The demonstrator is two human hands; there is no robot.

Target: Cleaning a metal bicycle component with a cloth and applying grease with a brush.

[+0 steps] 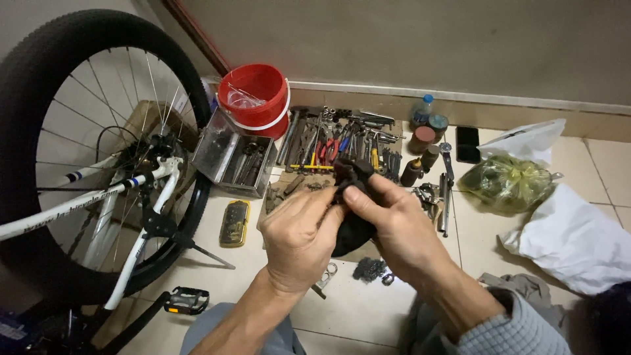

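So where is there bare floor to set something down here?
Bare tile lies between the yellow case and the pedal, and right of the tools, between the green bag and white bag. The cardboard tool spread by the red bucket is crowded.

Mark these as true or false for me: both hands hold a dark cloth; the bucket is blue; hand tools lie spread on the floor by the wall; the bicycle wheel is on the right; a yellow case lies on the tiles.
1. Both hands hold a dark cloth. True: the left hand and right hand grip the black cloth between them.
2. The bucket is blue. False: the bucket is red.
3. Hand tools lie spread on the floor by the wall. True: the tools lie in a row.
4. The bicycle wheel is on the right. False: the wheel is on the left.
5. A yellow case lies on the tiles. True: the yellow case lies flat.
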